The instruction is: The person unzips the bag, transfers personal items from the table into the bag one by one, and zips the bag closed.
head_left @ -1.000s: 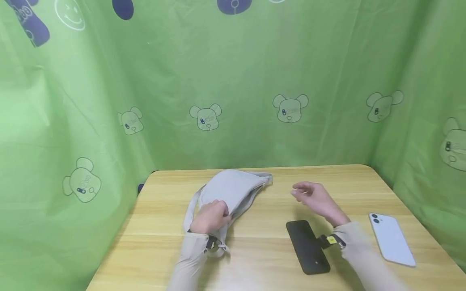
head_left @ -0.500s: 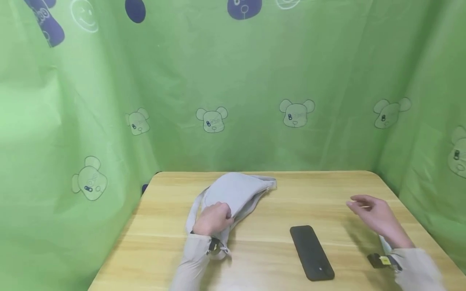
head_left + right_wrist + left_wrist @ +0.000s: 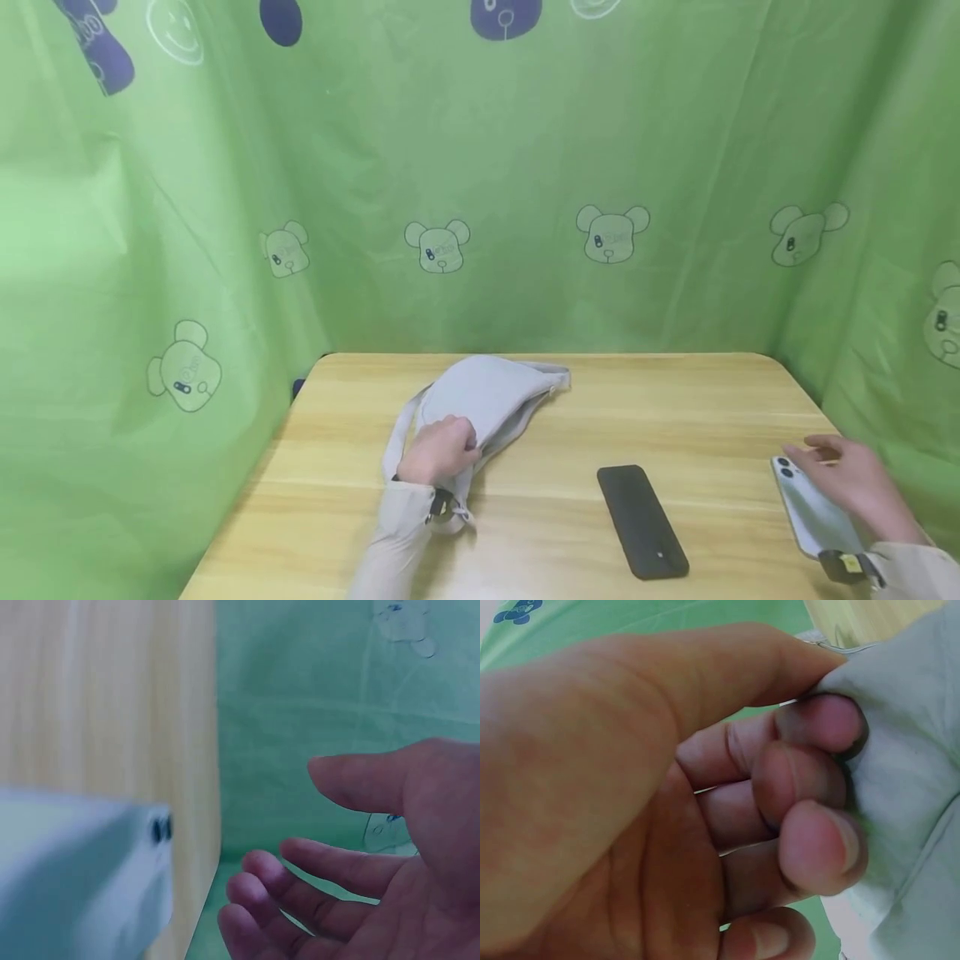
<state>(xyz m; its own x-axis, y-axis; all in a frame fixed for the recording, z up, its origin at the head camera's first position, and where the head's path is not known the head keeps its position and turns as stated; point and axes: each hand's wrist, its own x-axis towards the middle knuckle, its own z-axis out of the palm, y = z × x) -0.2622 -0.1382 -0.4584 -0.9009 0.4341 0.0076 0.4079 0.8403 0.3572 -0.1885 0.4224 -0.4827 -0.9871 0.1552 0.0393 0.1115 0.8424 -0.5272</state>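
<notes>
Head view: right hand [image 3: 855, 485] is swinging past the black phone [image 3: 642, 521] to hover, fingers relaxed, over the white phone [image 3: 813, 512] at the surface's [image 3: 697, 417] edge — left hand [image 3: 438, 452] is still gripping the grey bag [image 3: 483, 400].

Pale grey fabric bag [image 3: 487, 400] on light yellow wood-grain table [image 3: 675, 417], streaked lengthwise. Black phone [image 3: 642, 521], matte, plain. White phone [image 3: 810, 508], pale bluish sheen (two dark camera lenses at top corner). Sleeves [image 3: 393, 542] beige-grey on both arms; small yellow tag [image 3: 850, 563] on black wrist strap at right. Backdrop: bright green curtain [image 3: 480, 167], printed with outlined bear heads in same green, plus navy blue shapes and white smiley outline along top edge.
</notes>
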